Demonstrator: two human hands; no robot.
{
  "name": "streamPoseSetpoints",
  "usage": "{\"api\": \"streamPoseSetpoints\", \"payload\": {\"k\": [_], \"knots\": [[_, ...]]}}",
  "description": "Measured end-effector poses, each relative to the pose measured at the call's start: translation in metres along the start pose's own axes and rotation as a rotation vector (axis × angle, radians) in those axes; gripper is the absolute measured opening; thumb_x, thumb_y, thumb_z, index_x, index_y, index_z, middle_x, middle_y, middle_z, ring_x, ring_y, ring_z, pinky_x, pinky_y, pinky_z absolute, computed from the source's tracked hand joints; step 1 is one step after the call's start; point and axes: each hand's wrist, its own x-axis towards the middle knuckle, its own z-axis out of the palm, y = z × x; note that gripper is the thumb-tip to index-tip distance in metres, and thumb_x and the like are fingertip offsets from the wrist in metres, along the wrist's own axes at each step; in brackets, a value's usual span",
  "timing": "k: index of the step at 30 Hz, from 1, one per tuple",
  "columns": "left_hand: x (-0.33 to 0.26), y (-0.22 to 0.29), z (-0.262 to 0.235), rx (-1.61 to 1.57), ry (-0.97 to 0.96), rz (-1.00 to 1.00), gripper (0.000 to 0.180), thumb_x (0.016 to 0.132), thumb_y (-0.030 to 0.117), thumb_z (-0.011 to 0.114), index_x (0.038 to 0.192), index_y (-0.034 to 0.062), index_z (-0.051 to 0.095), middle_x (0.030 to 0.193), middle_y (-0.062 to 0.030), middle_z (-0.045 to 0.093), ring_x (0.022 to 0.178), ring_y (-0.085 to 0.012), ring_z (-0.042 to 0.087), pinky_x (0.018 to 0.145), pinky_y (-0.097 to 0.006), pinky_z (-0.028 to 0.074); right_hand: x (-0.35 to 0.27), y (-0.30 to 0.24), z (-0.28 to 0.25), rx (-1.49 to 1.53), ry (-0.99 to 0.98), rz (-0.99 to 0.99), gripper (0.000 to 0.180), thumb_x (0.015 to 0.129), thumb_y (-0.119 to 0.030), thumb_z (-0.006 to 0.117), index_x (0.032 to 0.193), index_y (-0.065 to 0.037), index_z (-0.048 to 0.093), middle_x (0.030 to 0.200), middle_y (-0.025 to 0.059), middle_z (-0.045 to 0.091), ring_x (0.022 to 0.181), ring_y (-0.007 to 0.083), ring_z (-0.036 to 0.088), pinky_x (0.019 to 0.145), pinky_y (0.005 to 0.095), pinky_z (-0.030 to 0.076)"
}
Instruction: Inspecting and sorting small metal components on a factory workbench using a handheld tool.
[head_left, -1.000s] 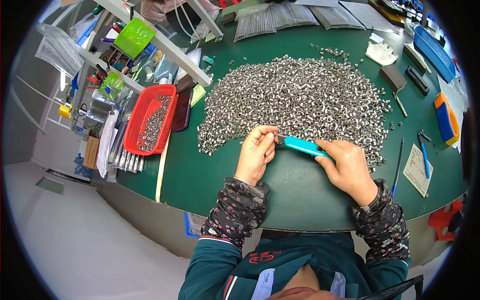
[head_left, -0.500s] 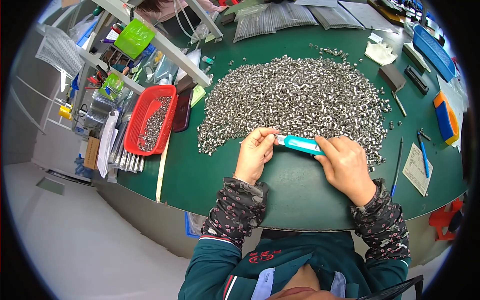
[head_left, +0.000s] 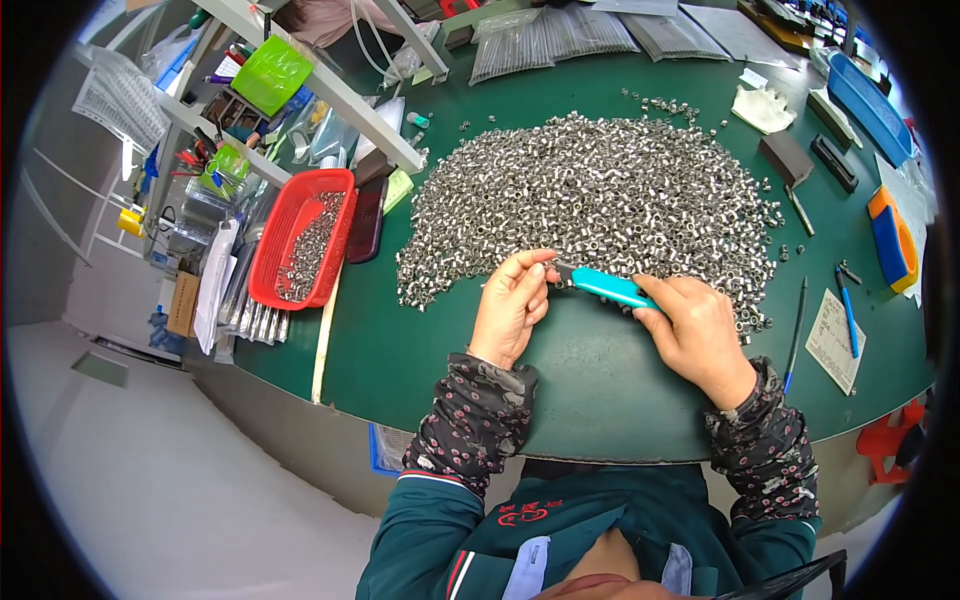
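A big heap of small silver metal sleeves [head_left: 600, 195] covers the middle of the green table [head_left: 420, 350]. My right hand [head_left: 695, 335] grips the turquoise handle of a small hand tool [head_left: 605, 287] at the heap's near edge. The tool's dark tip points left toward my left hand [head_left: 510, 305], whose fingertips are pinched together right at that tip. Whether a sleeve sits between those fingers is too small to see.
A red tray [head_left: 275, 245] holding more silver sleeves sits at the left. Behind it, a slanted rack carries a green box [head_left: 270, 75]. A dark block [head_left: 785, 158], pens [head_left: 848, 312], a paper slip and an orange-blue tool [head_left: 892, 238] lie at the right.
Both hands have stayed at the heap's near edge. The turquoise tool and my left fingertips shifted only slightly against each other.
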Motion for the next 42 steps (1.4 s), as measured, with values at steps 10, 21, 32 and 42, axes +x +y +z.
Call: {"api": "streamPoseSetpoints", "payload": {"k": [10,21,32,42], "knots": [[0.0008,-0.0029,-0.0031,-0.054,-0.056,0.005,0.011,0.084,0.006,0.052,0.095,0.0030,0.051,0.070,0.0013,0.050,0.048,-0.0016,0.033,0.039,-0.015,0.026,0.0002,-0.0006,-0.0009,0.072,-0.048,-0.004,0.023,0.072,-0.016,0.060,0.093,-0.005,0.058,0.064,0.0103,0.054,0.061,0.0276,0.055,0.054,0.0377,0.043],[0.0014,-0.0077,-0.0084,-0.045,-0.090,0.067,0.010,0.084,0.010,0.054,0.092,0.0036,0.053,0.069,-0.0010,0.052,0.047,-0.0016,0.034,0.040,-0.015,0.027,0.0005,0.0041,0.0010,0.223,-0.080,0.043,0.024,0.073,-0.015,0.059,0.095,-0.005,0.059,0.068,0.0111,0.055,0.063,0.0290,0.055,0.056,0.0379,0.044],[0.0001,-0.0085,-0.0055,0.070,-0.070,0.135,0.013,0.087,0.017,0.050,0.089,0.0042,0.053,0.066,0.0005,0.047,0.047,-0.0015,0.032,0.042,-0.015,0.028,0.0010,0.0022,0.0000,0.193,-0.093,0.052,0.025,0.073,-0.016,0.059,0.095,-0.005,0.059,0.068,0.0111,0.054,0.064,0.0288,0.054,0.057,0.0383,0.044],[-0.0010,-0.0078,-0.0027,0.190,-0.037,0.170,0.015,0.088,0.019,0.048,0.086,0.0052,0.053,0.065,0.0020,0.045,0.047,-0.0019,0.032,0.041,-0.015,0.027,0.0009,0.0018,-0.0004,0.152,-0.091,0.039,0.026,0.072,-0.015,0.060,0.096,-0.005,0.058,0.069,0.0106,0.054,0.065,0.0282,0.054,0.058,0.0376,0.044]]}}
